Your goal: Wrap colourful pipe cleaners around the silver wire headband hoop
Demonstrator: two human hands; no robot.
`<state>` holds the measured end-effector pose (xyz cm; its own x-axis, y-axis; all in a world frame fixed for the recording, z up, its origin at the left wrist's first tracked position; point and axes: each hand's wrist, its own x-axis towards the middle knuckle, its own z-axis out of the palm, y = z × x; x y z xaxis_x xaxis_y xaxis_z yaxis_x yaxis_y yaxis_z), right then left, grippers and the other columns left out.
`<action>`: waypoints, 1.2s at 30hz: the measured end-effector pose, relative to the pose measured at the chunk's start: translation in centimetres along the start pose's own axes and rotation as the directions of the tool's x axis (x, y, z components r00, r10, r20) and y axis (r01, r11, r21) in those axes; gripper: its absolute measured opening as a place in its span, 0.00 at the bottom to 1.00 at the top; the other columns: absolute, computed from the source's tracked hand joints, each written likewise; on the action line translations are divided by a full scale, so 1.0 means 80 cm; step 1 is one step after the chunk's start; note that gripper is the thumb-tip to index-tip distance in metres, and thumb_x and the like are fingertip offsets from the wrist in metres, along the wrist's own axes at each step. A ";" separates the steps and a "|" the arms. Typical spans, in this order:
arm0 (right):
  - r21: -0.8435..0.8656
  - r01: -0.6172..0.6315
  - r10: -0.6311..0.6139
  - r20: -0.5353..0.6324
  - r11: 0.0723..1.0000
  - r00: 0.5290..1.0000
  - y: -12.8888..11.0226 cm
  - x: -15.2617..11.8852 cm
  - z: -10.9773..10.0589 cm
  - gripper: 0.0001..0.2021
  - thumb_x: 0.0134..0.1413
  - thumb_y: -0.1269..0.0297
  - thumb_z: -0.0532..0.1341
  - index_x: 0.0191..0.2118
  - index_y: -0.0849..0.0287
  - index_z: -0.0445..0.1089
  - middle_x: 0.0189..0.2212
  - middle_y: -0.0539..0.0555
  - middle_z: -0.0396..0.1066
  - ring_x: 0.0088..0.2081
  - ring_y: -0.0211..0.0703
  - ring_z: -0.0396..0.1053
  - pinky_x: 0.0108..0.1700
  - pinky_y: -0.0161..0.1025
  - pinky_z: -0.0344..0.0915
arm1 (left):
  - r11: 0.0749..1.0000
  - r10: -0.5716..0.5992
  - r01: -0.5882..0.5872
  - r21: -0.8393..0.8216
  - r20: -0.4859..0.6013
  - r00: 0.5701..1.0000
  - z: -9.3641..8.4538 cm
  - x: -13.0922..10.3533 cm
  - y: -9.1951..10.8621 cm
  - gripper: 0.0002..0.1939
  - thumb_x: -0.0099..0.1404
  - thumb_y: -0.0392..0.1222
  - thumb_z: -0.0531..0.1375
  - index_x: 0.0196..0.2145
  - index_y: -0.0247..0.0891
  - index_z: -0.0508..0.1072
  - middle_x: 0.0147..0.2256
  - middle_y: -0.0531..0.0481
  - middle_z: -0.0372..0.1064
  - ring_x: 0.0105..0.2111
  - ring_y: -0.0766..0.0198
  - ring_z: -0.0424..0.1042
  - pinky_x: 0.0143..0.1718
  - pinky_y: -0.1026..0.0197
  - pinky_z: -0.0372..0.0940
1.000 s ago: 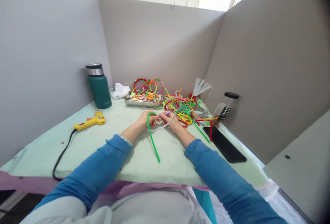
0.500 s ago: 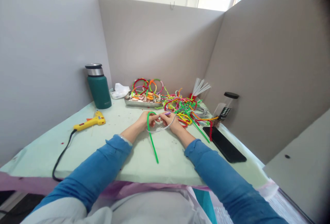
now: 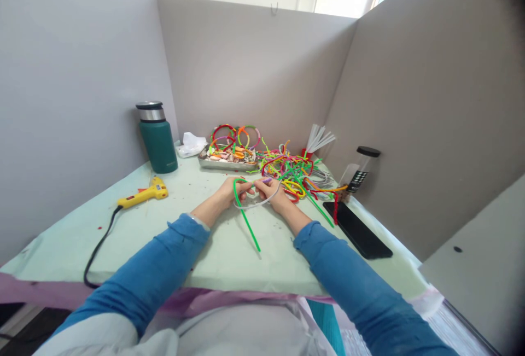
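Note:
My left hand [image 3: 233, 191] is closed, its fingertips pinching a green pipe cleaner [image 3: 251, 230] whose long end hangs down over the table toward me. My right hand [image 3: 271, 192] is closed too, pinching a ring-like piece with a purple section [image 3: 266, 180]. A thin grey-white strand [image 3: 256, 205] curves below and between both hands. The fingertips of the two hands nearly meet above the table, and the exact join between the strands is too small to make out.
A yellow glue gun [image 3: 143, 194] and green bottle [image 3: 158, 140] stand left. Behind are a metal tray [image 3: 229, 166] and colourful rings [image 3: 223, 136]. Tangled pipe cleaners [image 3: 287, 164], a black phone [image 3: 356, 230] and a clear jar [image 3: 357, 173] are at the right.
The hanging end of the green pipe cleaner has swung to the right and slightly up. Both hands have stayed nearly in place.

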<state>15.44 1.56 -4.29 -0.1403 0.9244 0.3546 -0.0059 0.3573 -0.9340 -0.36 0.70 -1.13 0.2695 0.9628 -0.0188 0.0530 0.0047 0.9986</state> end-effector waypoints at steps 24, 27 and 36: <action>0.177 -0.043 0.017 0.149 0.983 0.989 -0.010 -0.005 0.002 0.17 0.38 0.58 0.68 0.37 0.59 0.71 0.22 0.47 0.68 0.18 0.32 0.58 0.20 0.31 0.55 | 0.991 0.009 -0.003 -0.135 0.038 0.999 -0.007 0.008 -0.003 0.16 0.48 0.46 0.69 0.26 0.32 0.70 0.22 0.54 0.66 0.14 0.77 0.53 0.15 0.67 0.48; 0.208 -0.047 0.015 0.156 0.977 0.988 -0.005 -0.003 0.001 0.16 0.40 0.56 0.67 0.34 0.60 0.70 0.22 0.48 0.69 0.18 0.31 0.59 0.19 0.31 0.55 | 0.995 0.053 -0.046 -0.088 0.081 0.995 -0.008 0.011 -0.006 0.18 0.48 0.51 0.68 0.27 0.33 0.70 0.22 0.54 0.66 0.15 0.76 0.53 0.15 0.67 0.49; 0.277 -0.175 0.097 0.274 0.945 0.957 0.015 0.011 -0.010 0.17 0.46 0.50 0.64 0.28 0.62 0.69 0.21 0.50 0.70 0.16 0.32 0.61 0.16 0.31 0.55 | 0.980 0.121 -0.144 0.140 0.161 0.980 -0.015 0.018 -0.012 0.21 0.51 0.57 0.65 0.23 0.34 0.70 0.15 0.55 0.60 0.14 0.73 0.54 0.16 0.67 0.48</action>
<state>16.09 2.89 -5.05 -0.4058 0.8829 0.2362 -0.2553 0.1387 -0.9569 -1.20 2.37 -2.08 0.4249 0.9003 0.0944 0.1479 -0.1719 0.9739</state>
